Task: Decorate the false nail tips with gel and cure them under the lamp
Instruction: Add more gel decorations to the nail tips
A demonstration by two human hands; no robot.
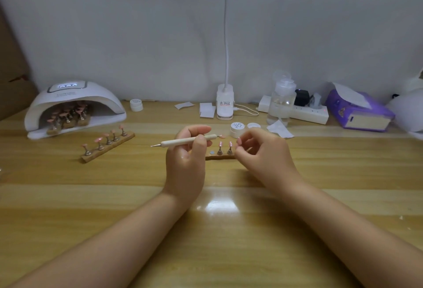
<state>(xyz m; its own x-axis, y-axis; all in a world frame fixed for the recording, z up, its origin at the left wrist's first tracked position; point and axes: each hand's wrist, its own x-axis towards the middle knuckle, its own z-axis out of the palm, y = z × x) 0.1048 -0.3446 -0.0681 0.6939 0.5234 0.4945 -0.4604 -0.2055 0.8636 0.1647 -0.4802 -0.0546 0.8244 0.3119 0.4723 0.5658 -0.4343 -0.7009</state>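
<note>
The pen (187, 140) lies level, long axis three-to-nine, metal tip at nine, pinched in the left hand (186, 161). Right hand (261, 152), fingers curled, covers the holder (220, 156) end; what it holds is unclear. Wood-grain bench (229, 230); curing lamp (73, 106) at ten.

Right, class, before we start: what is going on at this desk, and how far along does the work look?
A person is decorating false nail tips at a wooden desk. The left hand holds a dotting pen crosswise, while the right hand, fingers curled, hovers at a small wooden nail stand carrying pink tips. An open gel jar sits just behind it. Another stand with five tips waits to the left, and more stands sit inside the lit curing lamp.
</note>
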